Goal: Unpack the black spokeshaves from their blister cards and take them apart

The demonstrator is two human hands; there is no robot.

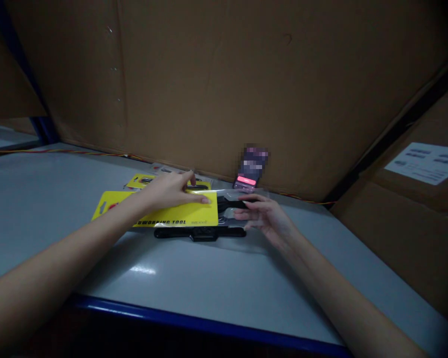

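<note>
My left hand (pixel 173 189) grips the right end of a yellow backing card (pixel 164 215) printed with "WOODWORKING TOOL"; its thumb lies on the card's face. From that end a clear plastic blister shell (pixel 229 217) sticks out, with a black handled tool (pixel 227 203) partly inside. My right hand (pixel 263 216) pinches the shell's right end around the tool's handle. Just below the card, on the table, lies a black spokeshave (pixel 203 232) with two straight handles. Behind my left hand is another yellow-carded pack (pixel 136 180), partly covered by the hand.
A phone (pixel 248 169) with a lit screen leans on the cardboard wall (pixel 209 89) at the back. Thin red and yellow wires (pixel 78 150) run along the rear of the grey table (pixel 164 293). A cardboard box with a white label (pixel 423 163) stands on the right.
</note>
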